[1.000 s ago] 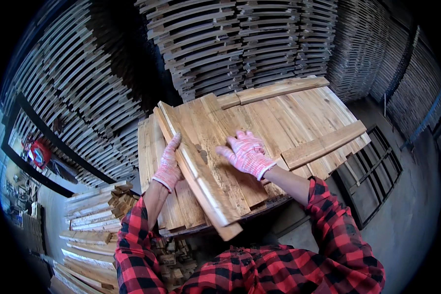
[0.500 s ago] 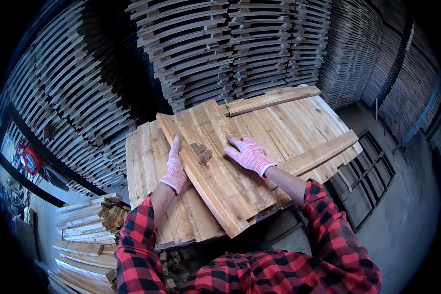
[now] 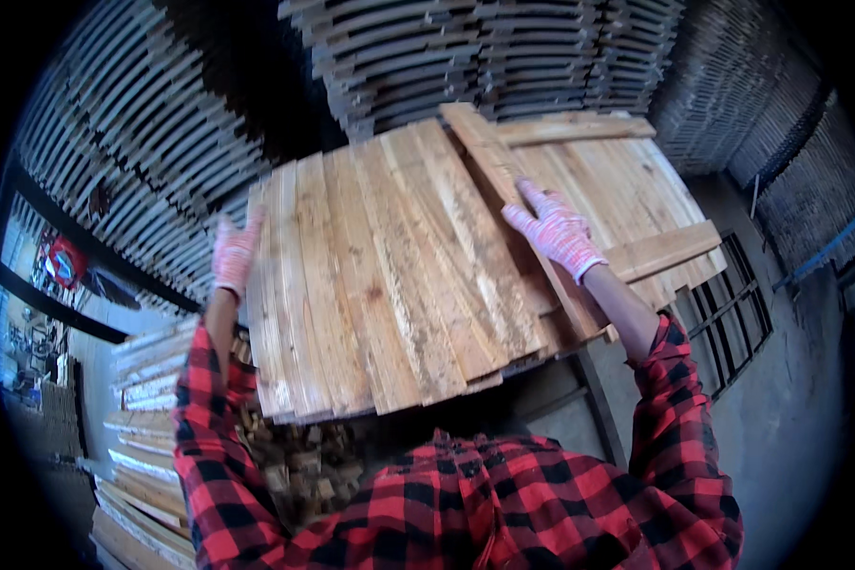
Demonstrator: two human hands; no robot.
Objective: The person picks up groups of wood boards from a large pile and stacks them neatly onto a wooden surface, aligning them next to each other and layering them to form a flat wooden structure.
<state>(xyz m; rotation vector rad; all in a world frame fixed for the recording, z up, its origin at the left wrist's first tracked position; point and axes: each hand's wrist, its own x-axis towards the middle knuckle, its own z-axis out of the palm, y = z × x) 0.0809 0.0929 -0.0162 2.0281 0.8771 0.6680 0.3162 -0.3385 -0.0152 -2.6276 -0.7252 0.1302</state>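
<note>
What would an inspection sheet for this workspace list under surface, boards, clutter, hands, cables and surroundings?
Surface: mostly hidden beneath wooden boards.
Job's things: boards side by side; one slanted board right of centre; two crosswise boards to its right.
Clutter: wood offcuts below; stacked lumber at lower left.
Hands: left hand gloved, open at the boards' left edge, contact unclear; right hand gloved, on the slanted board.
Cables: nothing seen.
Surroundings: tall wood stacks beyond; black metal frame at right.

Tan boards (image 3: 366,275); red-black checked sleeves (image 3: 676,404)
</note>
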